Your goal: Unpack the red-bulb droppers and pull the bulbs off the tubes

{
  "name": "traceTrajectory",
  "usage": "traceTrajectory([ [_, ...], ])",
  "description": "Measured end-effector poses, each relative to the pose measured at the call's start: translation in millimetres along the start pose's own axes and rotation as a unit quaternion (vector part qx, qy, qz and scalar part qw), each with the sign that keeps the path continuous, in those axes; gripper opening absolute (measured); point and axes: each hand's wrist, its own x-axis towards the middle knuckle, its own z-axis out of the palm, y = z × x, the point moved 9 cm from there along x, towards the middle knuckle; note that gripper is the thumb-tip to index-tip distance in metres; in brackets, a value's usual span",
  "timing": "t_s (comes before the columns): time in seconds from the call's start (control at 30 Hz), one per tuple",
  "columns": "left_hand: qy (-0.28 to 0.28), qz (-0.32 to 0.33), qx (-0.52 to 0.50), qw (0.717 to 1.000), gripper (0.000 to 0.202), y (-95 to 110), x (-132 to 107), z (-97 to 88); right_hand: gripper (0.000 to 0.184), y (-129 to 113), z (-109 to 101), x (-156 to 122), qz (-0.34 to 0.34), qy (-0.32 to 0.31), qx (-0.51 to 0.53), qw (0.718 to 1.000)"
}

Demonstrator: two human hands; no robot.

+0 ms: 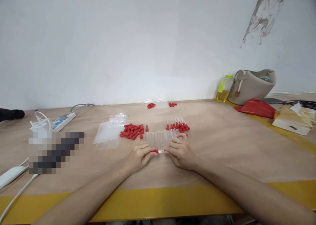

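Observation:
My left hand (pixel 144 154) pinches a red rubber dropper bulb (pixel 155 151) between thumb and fingers. Opposite it, my right hand (pixel 181 152) is closed on a clear glass tube (pixel 161 151), whose end meets the bulb's open end. Just beyond both hands lies a row of clear glass tubes (pixel 158 137), side by side. Loose red bulbs (pixel 132 131) form a pile to the left of the row, with a single bulb (pixel 147 128) apart from it. Behind my right hand lie several droppers (pixel 178 124), tubes fitted with red bulbs.
Clear plastic bags (pixel 108 132) lie left of the pile. Bagged red-bulb droppers (pixel 158 104) rest by the wall. A power strip (pixel 64 120) with cables is at left. At right stand a yellow-capped bottle (pixel 224 89), a grey bag (pixel 251 86), a red pouch (pixel 258 109) and a tissue pack (pixel 295 118).

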Motion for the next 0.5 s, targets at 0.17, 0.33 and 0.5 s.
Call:
traceTrajectory([
  [0.17, -0.027, 0.036, 0.026, 0.999, 0.02, 5, -3, -1.7, 0.023, -2, -2, -2, -0.021, 0.003, 0.002, 1.0],
  [0.33, -0.04, 0.059, 0.031, 0.997, 0.019, 10, -5, -0.9, 0.024, -5, -2, -3, -0.029, 0.004, 0.004, 1.0],
  [0.5, -0.004, 0.015, 0.026, 1.0, 0.017, -6, -7, -15.6, 0.025, 3, -8, -6, -0.018, 0.006, 0.003, 1.0],
])
